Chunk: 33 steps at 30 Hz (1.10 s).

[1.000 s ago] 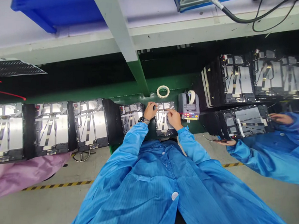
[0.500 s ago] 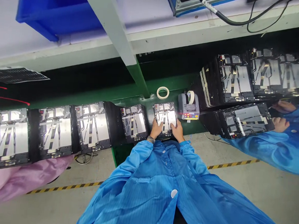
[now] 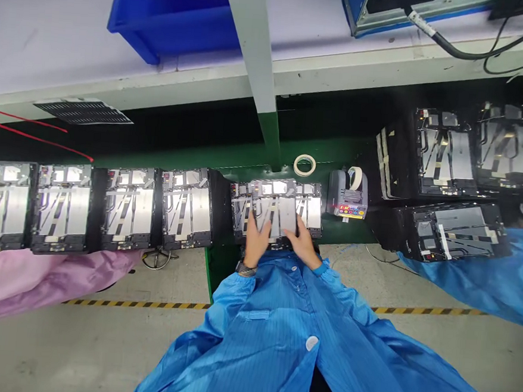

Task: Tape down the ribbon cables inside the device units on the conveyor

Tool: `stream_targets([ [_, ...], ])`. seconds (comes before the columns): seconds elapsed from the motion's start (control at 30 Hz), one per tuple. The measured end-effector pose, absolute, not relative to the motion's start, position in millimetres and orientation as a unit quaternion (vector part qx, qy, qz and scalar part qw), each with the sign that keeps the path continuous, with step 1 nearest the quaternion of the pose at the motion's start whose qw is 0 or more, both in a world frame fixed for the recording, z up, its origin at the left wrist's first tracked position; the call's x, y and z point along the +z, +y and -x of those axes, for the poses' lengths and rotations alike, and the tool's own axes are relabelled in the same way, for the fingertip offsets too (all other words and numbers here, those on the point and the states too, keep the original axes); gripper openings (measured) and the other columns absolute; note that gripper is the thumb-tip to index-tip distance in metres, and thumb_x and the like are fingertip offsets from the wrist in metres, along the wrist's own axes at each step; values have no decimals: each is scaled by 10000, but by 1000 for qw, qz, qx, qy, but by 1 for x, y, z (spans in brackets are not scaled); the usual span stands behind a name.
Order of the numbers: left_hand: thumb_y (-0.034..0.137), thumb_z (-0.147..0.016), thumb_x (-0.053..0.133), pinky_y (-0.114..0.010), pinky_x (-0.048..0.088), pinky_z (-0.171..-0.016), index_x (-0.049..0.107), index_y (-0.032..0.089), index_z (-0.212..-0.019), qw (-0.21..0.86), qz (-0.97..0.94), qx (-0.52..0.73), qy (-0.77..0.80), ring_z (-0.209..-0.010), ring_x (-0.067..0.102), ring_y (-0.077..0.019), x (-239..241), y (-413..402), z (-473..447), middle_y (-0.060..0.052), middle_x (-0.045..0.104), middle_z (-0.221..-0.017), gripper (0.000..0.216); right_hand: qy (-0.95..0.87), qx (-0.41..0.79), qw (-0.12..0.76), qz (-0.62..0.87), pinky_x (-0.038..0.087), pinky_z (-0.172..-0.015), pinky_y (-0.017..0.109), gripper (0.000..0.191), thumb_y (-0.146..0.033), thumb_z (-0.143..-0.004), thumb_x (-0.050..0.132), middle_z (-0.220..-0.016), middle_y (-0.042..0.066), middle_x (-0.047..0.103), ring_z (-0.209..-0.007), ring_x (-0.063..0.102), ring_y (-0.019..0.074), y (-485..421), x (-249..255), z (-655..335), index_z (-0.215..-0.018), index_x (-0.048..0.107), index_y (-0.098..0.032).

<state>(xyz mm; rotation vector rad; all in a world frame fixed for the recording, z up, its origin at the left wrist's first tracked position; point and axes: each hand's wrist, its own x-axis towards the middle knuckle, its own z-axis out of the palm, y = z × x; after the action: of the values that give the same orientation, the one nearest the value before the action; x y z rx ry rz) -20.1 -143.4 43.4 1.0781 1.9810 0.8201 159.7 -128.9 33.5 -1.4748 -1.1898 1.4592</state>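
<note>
My left hand (image 3: 257,239) and my right hand (image 3: 303,242) grip the two sides of a flat, tablet-like electronic unit (image 3: 276,209). Its silver panel with dark strips faces up, and it seems raised above the units around it. Partly covered beneath its left edge is a similar unit (image 3: 241,209). Another one (image 3: 313,208) shows from under its right side. A ring of cream tape (image 3: 305,165) lies behind my hands. To the right stands a grey tape dispenser (image 3: 347,196) with a roll on top and lit buttons.
Stacks of similar units (image 3: 186,208) line the bench on the left, with more (image 3: 446,152) at the right. A co-worker's pink sleeve (image 3: 54,277) and another's blue sleeve (image 3: 472,258) reach in from the sides. A post (image 3: 249,46) and blue bin (image 3: 179,26) are behind.
Both hands have lifted the unit and shifted it left, partly over the neighbouring one, uncovering another unit at the right. The camera view has turned slightly left.
</note>
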Motion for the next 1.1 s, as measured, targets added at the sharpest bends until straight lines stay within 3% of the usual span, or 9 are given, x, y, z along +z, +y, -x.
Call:
stream_targets([
  [0.2,572,-957,629,-500,251,-1342,376,174,-1633,314,-342,283,839,-1609,352,-329,19,-135,101,-203,415,-1690,824,-505,593,313,543,190,-1360,486,909,-357,-823,744,-1712,115,393,-1623,302,305,-124,7,-78,-1653,399,-216],
  [0.4,616,-886,716,-494,283,-1327,452,192,-1589,315,-355,328,817,-1596,375,-337,5,-123,103,-204,459,-1663,863,-530,584,293,541,185,-1360,477,959,-453,-879,657,-1769,108,272,-1644,260,277,-136,-13,-74,-1710,249,-203],
  [0.5,618,-897,704,-497,298,-1318,464,181,-1582,328,-350,339,809,-1584,397,-345,9,-116,105,-211,471,-1653,847,-531,587,282,542,192,-1356,498,944,-494,-879,663,-1761,119,290,-1636,282,284,-133,-14,-74,-1693,287,-198],
  [0.57,596,-907,702,-508,304,-1314,462,177,-1580,337,-345,340,807,-1581,397,-353,16,-120,107,-213,483,-1642,829,-513,602,288,539,262,-1331,516,851,-527,-873,672,-1705,113,412,-1591,380,288,-128,-13,-80,-1629,414,-233],
  [0.7,535,-950,670,-482,313,-1317,474,213,-1565,265,-397,360,802,-1564,414,-337,39,-154,97,-192,489,-1623,722,-420,578,358,601,543,-1084,509,464,-526,-840,686,-1254,126,763,-1189,712,299,-115,-13,-127,-1195,729,-230],
  [0.77,497,-1005,607,-475,376,-1278,522,265,-1514,233,-425,396,780,-1481,511,-298,53,-172,87,-150,568,-1534,567,-351,512,406,671,606,-880,430,340,-500,-799,704,-947,90,785,-905,740,252,-111,-14,-170,-962,741,-205],
  [0.83,460,-1029,584,-467,473,-1191,619,260,-1377,256,-459,418,741,-1344,615,-275,63,-180,73,-124,652,-1388,403,-255,442,449,733,576,-679,330,308,-481,-755,723,-739,31,719,-686,675,186,-111,-14,-216,-849,706,-188],
  [0.93,406,-1047,560,-420,561,-1069,673,239,-1226,346,-523,405,665,-1183,688,-236,66,-164,40,-101,694,-1261,270,-100,389,487,775,449,-477,230,294,-444,-729,746,-618,-34,642,-499,559,115,-119,-14,-274,-831,664,-181],
  [1.1,326,-1006,600,-426,543,-1099,665,222,-1242,411,-663,226,583,-1214,675,-259,42,-92,-25,-117,690,-1268,266,29,420,533,734,454,-432,174,222,-330,-767,771,-646,-44,670,-480,571,84,-117,-22,-315,-880,645,-186],
])
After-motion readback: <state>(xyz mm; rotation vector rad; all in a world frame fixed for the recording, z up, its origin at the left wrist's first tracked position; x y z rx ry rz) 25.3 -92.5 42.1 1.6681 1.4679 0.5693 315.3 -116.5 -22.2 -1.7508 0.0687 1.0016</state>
